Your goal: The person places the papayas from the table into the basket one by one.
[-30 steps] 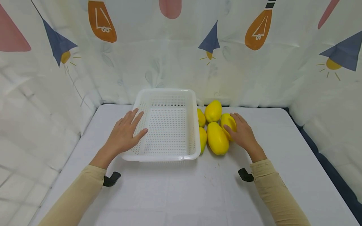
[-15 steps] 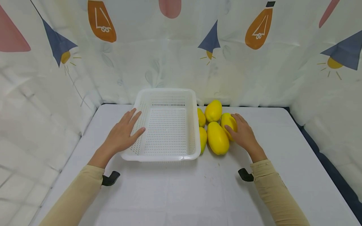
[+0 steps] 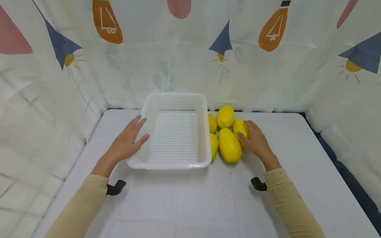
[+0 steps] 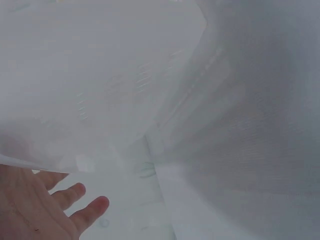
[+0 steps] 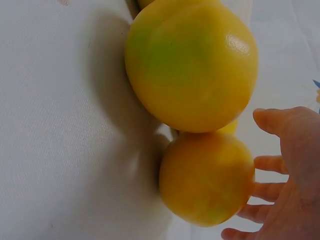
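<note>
1. Pale printed fabric (image 3: 184,66) encloses the white-covered table (image 3: 184,201).
2. Left hand (image 3: 123,142), fingers spread, at the white perforated plastic basket (image 3: 172,166), perhaps steadying it.
3. Right hand (image 3: 257,142), well apart, fingers extended beside the outermost glossy yellow oval fruit (image 3: 239,126), right of the basket, maybe stopping it rolling; contact's unclear.

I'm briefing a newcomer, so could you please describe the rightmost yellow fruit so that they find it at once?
In the head view, a white basket stands on the white table, with yellow fruits along its right side. The rightmost fruit is the only one partly covered by the right hand.
</note>
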Demonstrator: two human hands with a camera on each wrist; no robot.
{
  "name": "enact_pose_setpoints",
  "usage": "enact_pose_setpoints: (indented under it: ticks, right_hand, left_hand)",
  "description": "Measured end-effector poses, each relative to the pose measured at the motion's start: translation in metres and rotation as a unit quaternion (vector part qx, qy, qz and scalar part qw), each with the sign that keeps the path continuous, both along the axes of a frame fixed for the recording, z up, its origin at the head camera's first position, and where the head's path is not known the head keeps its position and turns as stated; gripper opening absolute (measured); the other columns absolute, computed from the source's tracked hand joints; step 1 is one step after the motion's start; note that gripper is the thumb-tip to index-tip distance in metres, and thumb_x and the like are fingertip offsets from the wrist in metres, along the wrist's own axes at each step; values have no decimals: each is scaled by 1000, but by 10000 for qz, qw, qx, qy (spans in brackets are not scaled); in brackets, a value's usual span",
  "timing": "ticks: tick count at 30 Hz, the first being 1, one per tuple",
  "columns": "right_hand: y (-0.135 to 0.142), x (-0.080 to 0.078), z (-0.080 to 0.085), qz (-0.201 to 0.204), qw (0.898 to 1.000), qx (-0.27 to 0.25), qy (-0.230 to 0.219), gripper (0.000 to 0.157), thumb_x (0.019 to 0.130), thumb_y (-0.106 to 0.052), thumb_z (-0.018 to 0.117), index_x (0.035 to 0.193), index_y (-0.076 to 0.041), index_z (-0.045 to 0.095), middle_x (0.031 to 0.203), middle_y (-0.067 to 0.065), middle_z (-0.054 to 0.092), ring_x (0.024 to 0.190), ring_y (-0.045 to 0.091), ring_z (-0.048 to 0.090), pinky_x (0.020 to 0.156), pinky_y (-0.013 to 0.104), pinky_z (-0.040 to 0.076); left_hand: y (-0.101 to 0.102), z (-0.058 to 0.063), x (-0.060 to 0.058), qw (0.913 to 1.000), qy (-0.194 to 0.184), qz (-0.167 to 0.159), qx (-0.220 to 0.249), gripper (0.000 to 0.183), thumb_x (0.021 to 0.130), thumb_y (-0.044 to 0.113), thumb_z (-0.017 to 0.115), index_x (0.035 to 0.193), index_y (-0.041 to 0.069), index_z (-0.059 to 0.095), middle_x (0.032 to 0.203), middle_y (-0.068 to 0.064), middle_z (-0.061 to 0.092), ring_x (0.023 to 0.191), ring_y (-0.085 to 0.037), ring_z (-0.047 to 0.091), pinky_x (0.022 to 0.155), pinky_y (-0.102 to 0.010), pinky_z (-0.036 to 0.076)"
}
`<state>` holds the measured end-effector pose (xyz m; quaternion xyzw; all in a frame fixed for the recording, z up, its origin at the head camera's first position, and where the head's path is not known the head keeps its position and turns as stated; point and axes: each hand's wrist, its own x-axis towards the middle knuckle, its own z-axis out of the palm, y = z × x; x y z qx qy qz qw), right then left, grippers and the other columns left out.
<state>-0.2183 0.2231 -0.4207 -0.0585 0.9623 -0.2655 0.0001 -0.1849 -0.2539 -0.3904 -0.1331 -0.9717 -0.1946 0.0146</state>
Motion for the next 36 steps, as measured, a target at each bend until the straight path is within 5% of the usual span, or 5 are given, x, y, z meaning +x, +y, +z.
enact_pose_setpoints:
  ticks: [36]
  right_hand:
    - [5, -2, -6, -21, 9996, -287, -52, 71, 98, -49, 48, 150, -6, 26, 157, 18, 24, 144, 39, 25, 115, 59, 23]
  left_hand:
    - [-15, -12, -6, 9862, -473, 124, 1580, 65, 103, 44, 37, 156, 17, 13, 163, -14, 5, 149, -41, 6, 112, -70, 12]
